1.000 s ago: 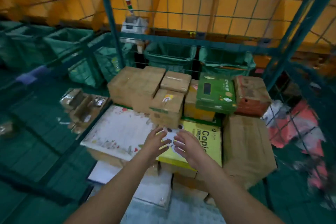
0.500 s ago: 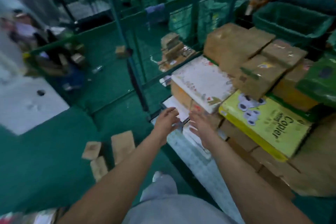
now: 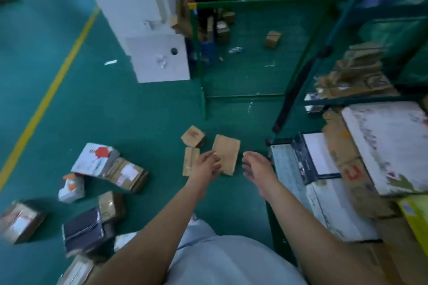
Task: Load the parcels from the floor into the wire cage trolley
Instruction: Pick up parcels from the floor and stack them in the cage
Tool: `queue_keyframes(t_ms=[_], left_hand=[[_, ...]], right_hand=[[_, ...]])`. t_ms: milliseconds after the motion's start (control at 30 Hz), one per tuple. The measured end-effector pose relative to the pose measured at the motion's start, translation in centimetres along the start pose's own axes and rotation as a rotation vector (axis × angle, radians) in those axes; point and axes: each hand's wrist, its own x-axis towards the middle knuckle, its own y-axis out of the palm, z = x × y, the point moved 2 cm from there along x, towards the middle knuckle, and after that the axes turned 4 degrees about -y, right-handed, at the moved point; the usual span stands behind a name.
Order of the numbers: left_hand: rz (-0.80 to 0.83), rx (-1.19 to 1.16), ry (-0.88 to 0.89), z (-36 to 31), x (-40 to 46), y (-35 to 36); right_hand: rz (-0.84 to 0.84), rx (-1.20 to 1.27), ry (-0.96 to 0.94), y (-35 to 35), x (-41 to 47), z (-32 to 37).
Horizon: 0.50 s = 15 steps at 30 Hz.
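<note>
Three small brown parcels lie together on the green floor: a flat oblong one (image 3: 227, 154), a cube-like one (image 3: 193, 136) and a narrow one (image 3: 190, 161). My left hand (image 3: 206, 166) reaches out over the oblong parcel's near edge, fingers loosely extended, holding nothing. My right hand (image 3: 257, 168) hangs open beside it, just left of the wire cage trolley (image 3: 278, 109). The trolley at the right holds stacked boxes, among them a white patterned box (image 3: 389, 146). More parcels are scattered at lower left, including a white box with a red print (image 3: 95, 159) and a taped brown box (image 3: 127, 173).
A white pillar base (image 3: 159, 58) stands ahead on the left. A yellow floor line (image 3: 46, 99) runs diagonally. Behind a green rail fence (image 3: 201, 58) sit more boxes and a plastic bottle. A dark blue parcel (image 3: 83, 230) and other boxes lie near my feet.
My view swung left and down from the trolley's stacked boxes to the floor. Both hands left the boxes in the cage and now reach toward the brown parcels on the floor.
</note>
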Motion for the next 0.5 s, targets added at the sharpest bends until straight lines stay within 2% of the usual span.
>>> queue_keyframes(t_ms=[200,367,500], left_hand=[[-0.164,-0.142,-0.035,-4.1,3.9,-11.3],[-0.210,-0.072,-0.065,-6.6,7.7,-16.4],[-0.173,0.058,-0.104,-7.9,12.0,-17.6]], right_hand=[[0.071,-0.029,0.079,11.4,4.6,0.5],[0.065,-0.003,0.154,16.6,8.8,-0.2],[0.032,0.025,0.203,17.6,12.4,-0.5]])
